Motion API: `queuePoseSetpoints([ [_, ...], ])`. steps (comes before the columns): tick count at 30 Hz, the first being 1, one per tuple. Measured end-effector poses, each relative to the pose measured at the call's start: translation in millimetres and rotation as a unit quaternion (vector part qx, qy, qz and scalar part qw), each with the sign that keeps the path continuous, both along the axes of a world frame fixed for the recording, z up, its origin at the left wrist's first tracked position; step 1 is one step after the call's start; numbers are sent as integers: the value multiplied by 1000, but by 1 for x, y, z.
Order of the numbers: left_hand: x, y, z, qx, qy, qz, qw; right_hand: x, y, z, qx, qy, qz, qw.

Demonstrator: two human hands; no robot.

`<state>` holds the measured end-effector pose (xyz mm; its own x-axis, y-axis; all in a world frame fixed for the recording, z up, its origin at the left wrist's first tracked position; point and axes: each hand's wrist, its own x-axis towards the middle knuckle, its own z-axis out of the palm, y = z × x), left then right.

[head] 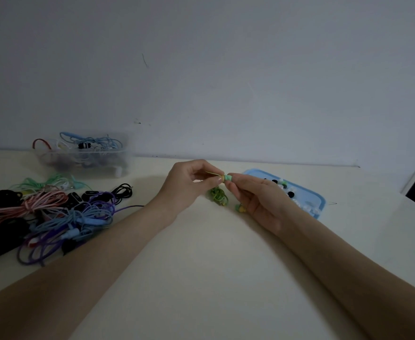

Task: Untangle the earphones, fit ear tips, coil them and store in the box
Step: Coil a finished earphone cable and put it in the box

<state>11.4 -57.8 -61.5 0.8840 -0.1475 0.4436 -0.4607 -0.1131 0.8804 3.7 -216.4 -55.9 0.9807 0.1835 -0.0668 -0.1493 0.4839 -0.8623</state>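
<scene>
- Between the two hands, a pale green ear tip [228, 178] is pinched by the right hand [255, 200], thumb and forefinger closed on it.
- Touching it from the other side, the left hand [189, 185] pinches the green earphone [218, 196] by its thin cable; the rest hangs bunched just below both hands.
- Just behind the right hand lies a blue tray [320, 201] with small black and white tips.
- Well off beyond the left hand: a tangled cable pile [49, 217] and, farther back, a clear box [83, 155].
</scene>
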Motion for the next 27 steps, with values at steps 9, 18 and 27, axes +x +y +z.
queuePoseSetpoints([
  [9,1,2,-3,-96,121,-65,986,-2,-2,7,-1,10,29,1000],
  [18,-3,-3,-3,-121,147,-45,981,-2,-2,4,-5,-15,6,1000],
  [27,-5,-5,4,-32,42,2,999,-2,-10,14,-100,-84,-3,991],
])
